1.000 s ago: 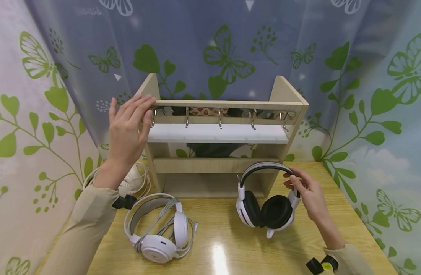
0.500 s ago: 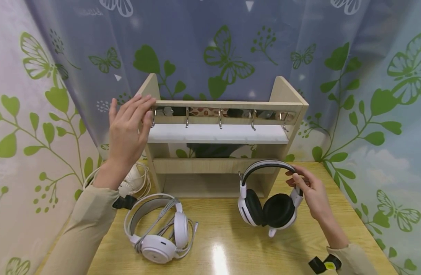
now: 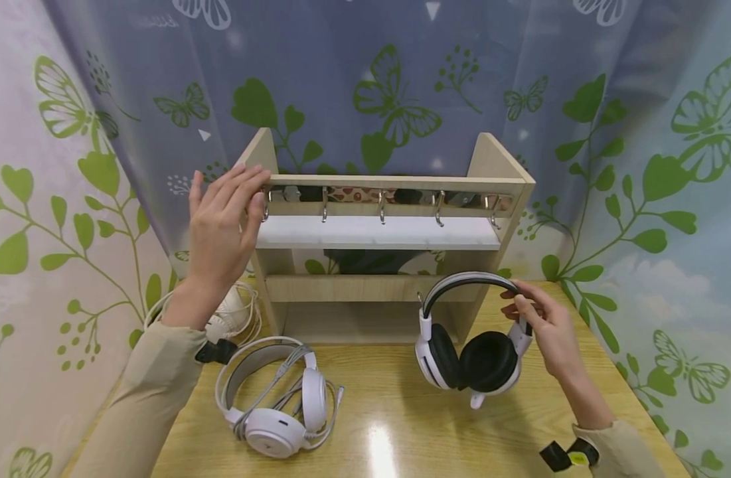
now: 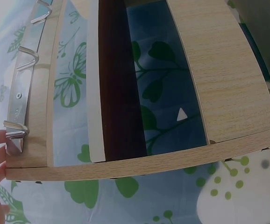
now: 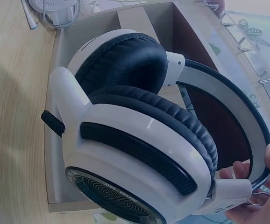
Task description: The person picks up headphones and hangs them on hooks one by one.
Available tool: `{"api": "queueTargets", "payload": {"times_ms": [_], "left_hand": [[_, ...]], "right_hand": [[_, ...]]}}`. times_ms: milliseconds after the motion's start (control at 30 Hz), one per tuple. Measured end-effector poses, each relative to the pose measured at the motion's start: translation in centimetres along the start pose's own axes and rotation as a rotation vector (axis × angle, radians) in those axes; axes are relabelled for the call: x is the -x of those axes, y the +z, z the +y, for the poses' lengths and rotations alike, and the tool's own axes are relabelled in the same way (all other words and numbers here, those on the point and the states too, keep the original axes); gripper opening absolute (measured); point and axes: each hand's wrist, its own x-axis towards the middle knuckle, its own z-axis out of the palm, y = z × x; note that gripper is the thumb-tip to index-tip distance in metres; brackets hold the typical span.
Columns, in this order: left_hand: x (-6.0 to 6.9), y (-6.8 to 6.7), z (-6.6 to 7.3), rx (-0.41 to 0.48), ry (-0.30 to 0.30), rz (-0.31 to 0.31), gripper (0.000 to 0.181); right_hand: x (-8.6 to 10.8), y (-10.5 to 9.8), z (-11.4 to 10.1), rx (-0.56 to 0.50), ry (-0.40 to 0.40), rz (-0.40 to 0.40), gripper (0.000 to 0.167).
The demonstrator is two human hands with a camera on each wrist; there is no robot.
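Black-padded headphones [image 3: 487, 362] shifted slightly up and right; right hand [image 3: 556, 335] pinches headband [image 3: 467, 278] by lower right edge of shelf [image 3: 374, 288]. Left hand [image 3: 222, 222], fingers extended, touches top left corner. Table [image 3: 377, 392] spans between headsets.

Yellowish wood-grain table [image 3: 371, 382] here, pale wooden rack [image 3: 374, 289] standing near the back edge, white headset [image 3: 275, 428] lying toward the left edge, plus some white corded thing [image 3: 229, 309] by the back left corner.
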Motion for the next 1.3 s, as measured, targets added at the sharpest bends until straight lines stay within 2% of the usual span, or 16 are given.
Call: {"api": "queueTargets", "payload": {"times_ms": [433, 667, 1067, 1300], "left_hand": [[0.1, 0.2, -0.1, 0.014, 0.001, 0.018, 0.038], [0.0, 0.1, -0.1, -0.004, 0.011, -0.001, 0.038], [0.2, 0.3, -0.1, 0.022, -0.003, 0.027, 0.036], [0.1, 0.4, 0.1, 0.062, -0.026, 0.057, 0.031]], "right_hand": [[-0.4, -0.7, -1.2, 0.019, -0.034, 0.013, 0.031], [-0.7, -1.0, -1.7, -0.050, -0.053, 0.014, 0.029], [-0.8, -1.3, -2.9, -0.109, -0.067, 0.005, 0.029], [-0.9, -1.6, -3.5, -0.095, -0.083, 0.015, 0.029]]}}
